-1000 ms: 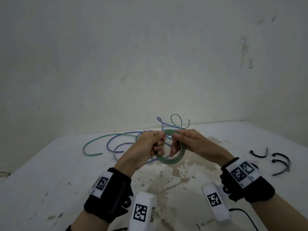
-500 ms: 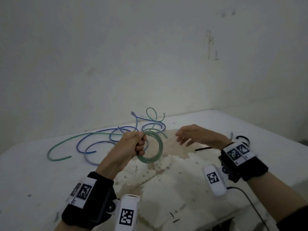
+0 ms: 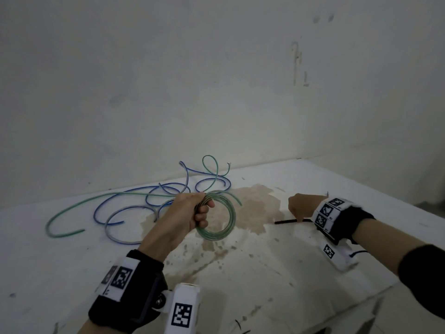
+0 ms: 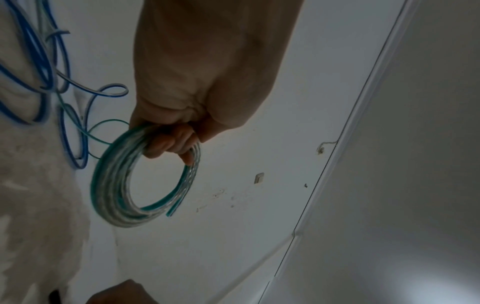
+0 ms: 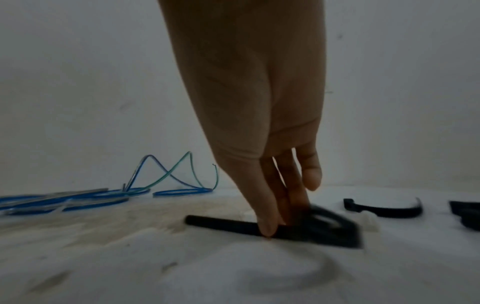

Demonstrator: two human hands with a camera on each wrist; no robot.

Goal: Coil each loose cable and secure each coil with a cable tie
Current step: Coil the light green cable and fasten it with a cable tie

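Now the right hand [image 3: 299,205] has reached a black cable tie [image 3: 286,221], grip unclear; left hand [image 3: 185,218] still clutches the coil [image 3: 232,214].

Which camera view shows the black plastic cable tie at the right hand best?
The right wrist view: the black plastic cable tie lies close up on the table, pinched by the right hand, though blurred. The head view shows only its thin end beside the hand. The left wrist view shows nothing clear.

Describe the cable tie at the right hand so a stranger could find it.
On the white table, look just right of the brown stain. A black tie lies there, pinched by the right hand. The other ties lie farther right, untouched.
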